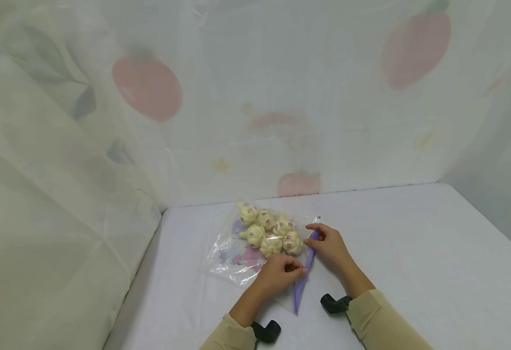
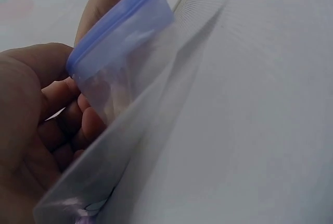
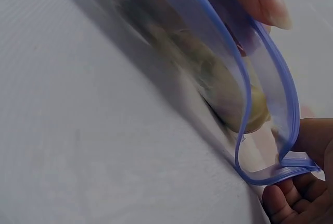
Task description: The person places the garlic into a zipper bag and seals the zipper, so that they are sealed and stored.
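Note:
A clear zip bag point(image 1: 229, 265) with a purple zip edge and a printed picture lies on the table. Several pale garlic bulbs point(image 1: 271, 247) are inside it. My left hand point(image 1: 277, 276) pinches the purple zip edge near its lower part; the left wrist view has the left thumb point(image 2: 44, 60) on that edge. Farther up the same edge, my right hand point(image 1: 330, 247) holds the zip near its upper end. In the right wrist view the mouth between the purple strips point(image 3: 244, 94) gapes, with a yellowish bulb point(image 3: 255, 112) showing inside.
A white cloth covers the table point(image 1: 413, 253). Behind it hangs a pale curtain point(image 1: 347, 107) printed with red fruit, and another curtain point(image 1: 54, 204) falls along the left edge. Black wrist devices point(image 1: 336, 304) sit on both wrists.

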Motion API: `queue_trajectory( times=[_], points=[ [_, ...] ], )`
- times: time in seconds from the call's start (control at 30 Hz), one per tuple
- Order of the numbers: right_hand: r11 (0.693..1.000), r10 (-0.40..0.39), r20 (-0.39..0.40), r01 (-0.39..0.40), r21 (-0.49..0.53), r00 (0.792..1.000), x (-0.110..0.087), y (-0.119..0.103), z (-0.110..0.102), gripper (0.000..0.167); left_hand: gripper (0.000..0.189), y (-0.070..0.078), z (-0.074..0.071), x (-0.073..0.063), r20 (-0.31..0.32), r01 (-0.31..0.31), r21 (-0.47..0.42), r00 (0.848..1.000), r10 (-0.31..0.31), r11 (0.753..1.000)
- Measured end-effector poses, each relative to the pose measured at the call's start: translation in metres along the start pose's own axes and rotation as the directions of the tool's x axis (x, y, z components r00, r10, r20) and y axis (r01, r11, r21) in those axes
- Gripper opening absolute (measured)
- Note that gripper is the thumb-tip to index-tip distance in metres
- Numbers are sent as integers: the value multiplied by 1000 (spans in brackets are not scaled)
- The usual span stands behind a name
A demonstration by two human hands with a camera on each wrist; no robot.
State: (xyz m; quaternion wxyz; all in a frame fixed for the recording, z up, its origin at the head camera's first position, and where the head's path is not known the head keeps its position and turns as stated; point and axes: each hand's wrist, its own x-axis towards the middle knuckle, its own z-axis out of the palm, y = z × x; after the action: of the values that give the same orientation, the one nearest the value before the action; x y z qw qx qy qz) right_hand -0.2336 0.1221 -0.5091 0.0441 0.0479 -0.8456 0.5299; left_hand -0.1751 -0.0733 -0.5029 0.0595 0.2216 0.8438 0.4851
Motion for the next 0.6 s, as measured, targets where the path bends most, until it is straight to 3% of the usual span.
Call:
queue_trajectory(
  times=[0.17, 0.47, 0.6],
  points=[
    [1000, -4, 16, 4, -6, 1000, -1, -4, 0, 39, 15, 1, -1, -1, 15, 17, 3, 1000, -17, 1000],
    [999, -19, 13, 19, -40, 1000, -3, -7, 1, 39, 38, 3, -1, -3, 12, 6, -24, 1000, -6, 1000],
    [998, -7, 7, 7, -64, 1000, -4, -6, 2, 39, 42, 7, 0, -4, 10, 50, -48, 999, -50, 998]
  ],
)
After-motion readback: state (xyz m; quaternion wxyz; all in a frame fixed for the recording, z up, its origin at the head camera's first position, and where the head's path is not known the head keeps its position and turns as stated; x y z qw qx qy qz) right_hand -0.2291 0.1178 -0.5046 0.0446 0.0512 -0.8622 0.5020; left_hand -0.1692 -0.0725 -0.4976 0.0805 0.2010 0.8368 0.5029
